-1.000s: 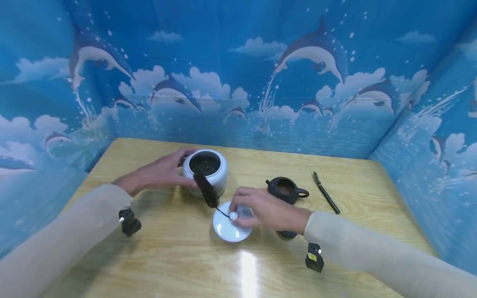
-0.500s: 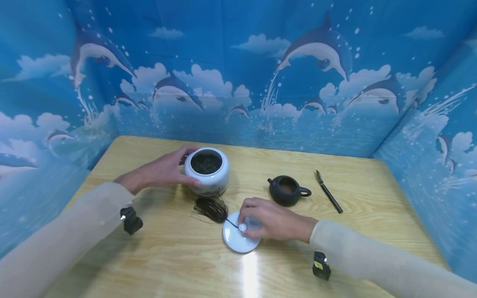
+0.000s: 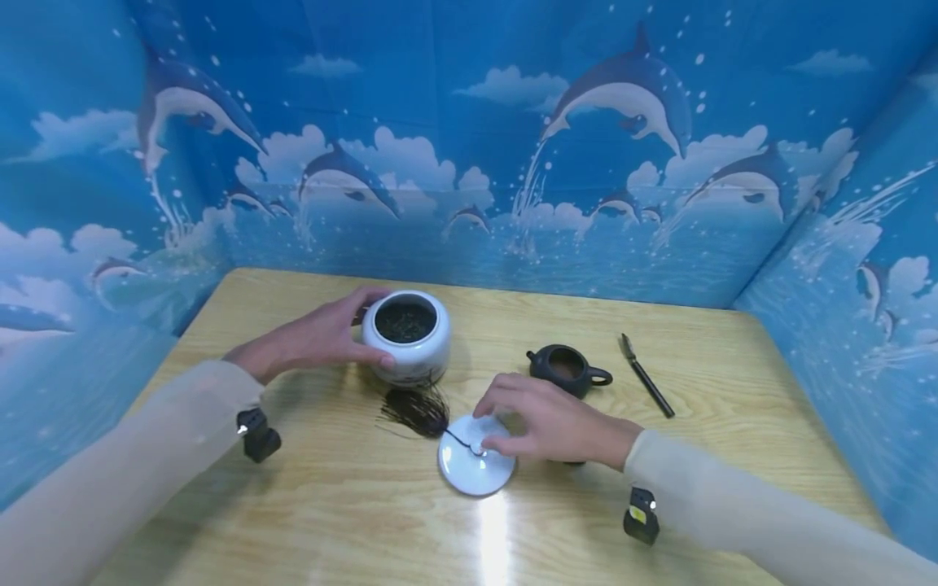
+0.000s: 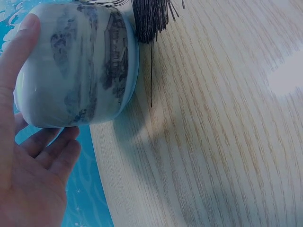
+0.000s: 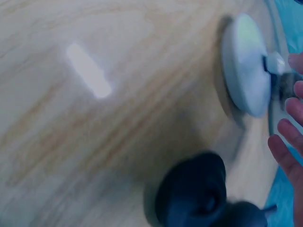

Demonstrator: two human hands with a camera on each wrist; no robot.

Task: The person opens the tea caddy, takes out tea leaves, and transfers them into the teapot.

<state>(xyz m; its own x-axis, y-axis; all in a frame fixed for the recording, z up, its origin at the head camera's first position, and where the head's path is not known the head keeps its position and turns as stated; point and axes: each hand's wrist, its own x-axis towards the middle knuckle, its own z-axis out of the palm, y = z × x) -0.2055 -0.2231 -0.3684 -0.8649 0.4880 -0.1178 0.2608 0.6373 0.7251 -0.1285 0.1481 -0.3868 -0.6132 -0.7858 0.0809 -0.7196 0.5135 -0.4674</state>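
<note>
Down close, I saw the lid (image 3: 469, 476) lying on the table (image 3: 330, 505), the right hand (image 3: 545, 419) at its knob (image 5: 275, 63), fingers spread and gripping nothing; farther off, past the tassel (image 3: 416, 411), the left hand (image 3: 337, 330) held the jar (image 3: 421, 358), thumb and fingers curved round its side.

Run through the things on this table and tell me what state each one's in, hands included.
Left hand: holding the jar
Right hand: fingers parted, over the lid
White jar: upright, uncovered, dark leafy contents inside
Jar lid: off, on the table, knob up
Tassel: tied to the knob, lying loose
Dark teapot: upright, lidless
Dark-handled tool: lying flat
Dark piece behind right hand: mostly hidden, unclear
</note>
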